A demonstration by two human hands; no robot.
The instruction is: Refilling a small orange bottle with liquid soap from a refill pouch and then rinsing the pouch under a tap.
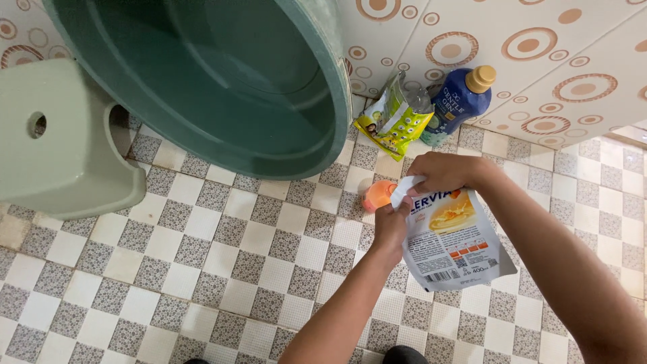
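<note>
A white refill pouch is gripped at its top by the left hand and right hand, seemingly being torn open, so a firm pull is judged needed.

We see even, fairly bright indoor light with soft, faint shadows. The wall tiles carry a mild sheen, and the basin darkens inside. Focus holds sharp throughout; lines bend slightly toward our frame's edges.
</note>
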